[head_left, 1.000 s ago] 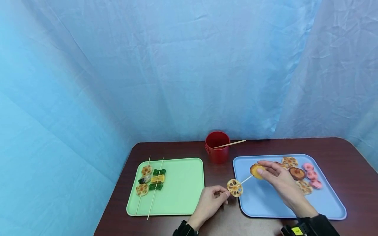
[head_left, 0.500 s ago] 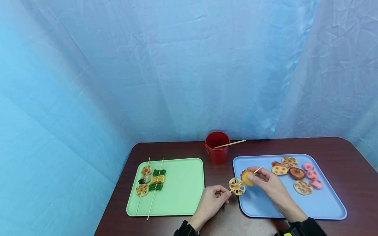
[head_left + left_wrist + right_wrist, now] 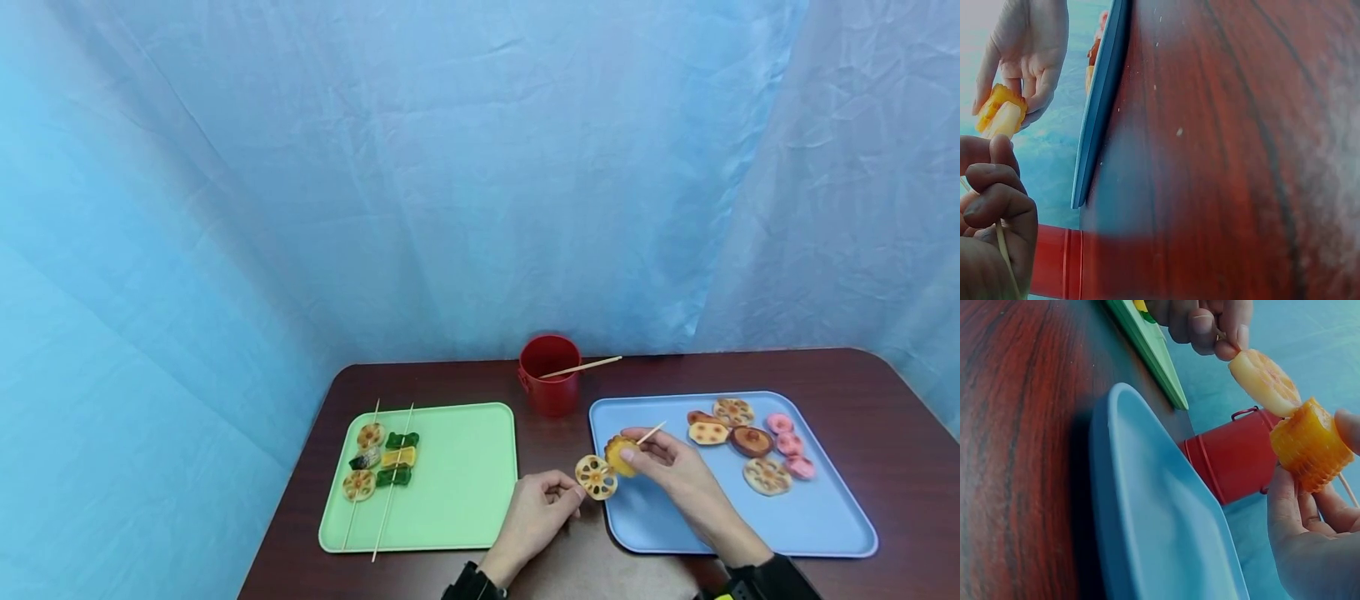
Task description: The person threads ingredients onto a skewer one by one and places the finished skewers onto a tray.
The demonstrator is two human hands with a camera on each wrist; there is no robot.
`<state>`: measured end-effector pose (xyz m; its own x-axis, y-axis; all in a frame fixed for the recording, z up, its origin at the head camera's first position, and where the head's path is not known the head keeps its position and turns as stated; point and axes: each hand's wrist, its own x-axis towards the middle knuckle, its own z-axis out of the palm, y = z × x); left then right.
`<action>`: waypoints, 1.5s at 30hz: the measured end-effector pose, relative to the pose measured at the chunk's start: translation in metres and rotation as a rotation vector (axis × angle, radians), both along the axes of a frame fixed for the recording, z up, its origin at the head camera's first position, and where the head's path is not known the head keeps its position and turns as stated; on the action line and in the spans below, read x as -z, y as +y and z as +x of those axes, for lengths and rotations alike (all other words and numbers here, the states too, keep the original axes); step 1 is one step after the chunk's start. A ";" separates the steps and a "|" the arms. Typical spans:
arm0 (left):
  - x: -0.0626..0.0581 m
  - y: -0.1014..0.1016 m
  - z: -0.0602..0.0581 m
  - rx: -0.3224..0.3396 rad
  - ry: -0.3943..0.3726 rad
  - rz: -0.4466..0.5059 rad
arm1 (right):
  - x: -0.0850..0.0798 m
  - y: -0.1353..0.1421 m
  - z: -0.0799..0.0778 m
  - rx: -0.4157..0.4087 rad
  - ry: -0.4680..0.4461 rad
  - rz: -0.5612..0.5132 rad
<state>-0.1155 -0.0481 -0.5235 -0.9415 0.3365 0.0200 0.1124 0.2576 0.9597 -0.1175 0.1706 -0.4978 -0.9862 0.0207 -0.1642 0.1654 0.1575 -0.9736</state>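
My left hand (image 3: 534,515) pinches a thin wooden skewer (image 3: 1005,256) between thumb and curled fingers; its lower end runs past my palm in the left wrist view. A lotus root slice (image 3: 597,477) is threaded on the skewer just beyond those fingertips. My right hand (image 3: 678,483) grips a yellow corn piece (image 3: 1310,447) between thumb and fingers, over the blue tray's left part. The corn sits on the same skewer, against or very near the lotus slice, and the bare tip sticks out past it to the upper right.
On the green tray (image 3: 465,475) at left lie two loaded skewers (image 3: 397,458). A red bucket (image 3: 553,398) with a stick leaning in it stands behind. The blue tray (image 3: 675,533) holds lotus slices (image 3: 767,477), a mushroom (image 3: 752,442) and pink pieces (image 3: 789,443).
My right hand has moved left, sliding the corn down the skewer toward the lotus slice, so the skewer's tip now shows beyond the corn. My left hand has stayed nearly still.
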 end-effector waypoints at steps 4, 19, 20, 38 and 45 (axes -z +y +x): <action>0.001 0.000 0.000 -0.007 -0.029 0.024 | -0.002 0.003 0.000 -0.026 -0.016 0.045; 0.001 -0.010 -0.004 -0.057 -0.087 0.049 | -0.015 0.074 -0.014 0.037 0.156 0.465; 0.001 -0.010 -0.004 -0.058 -0.088 0.046 | -0.015 0.080 -0.015 0.037 0.171 0.511; 0.003 -0.015 -0.005 -0.092 -0.101 0.049 | -0.004 0.117 -0.026 -0.005 0.371 1.021; 0.002 -0.016 -0.004 -0.105 -0.129 0.067 | 0.003 0.113 -0.027 -0.011 0.452 1.127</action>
<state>-0.1197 -0.0638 -0.5251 -0.9676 0.2381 -0.0840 -0.0368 0.1961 0.9799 -0.1441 0.2836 -0.5003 -0.9508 -0.0784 0.2996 -0.1603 0.9523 -0.2598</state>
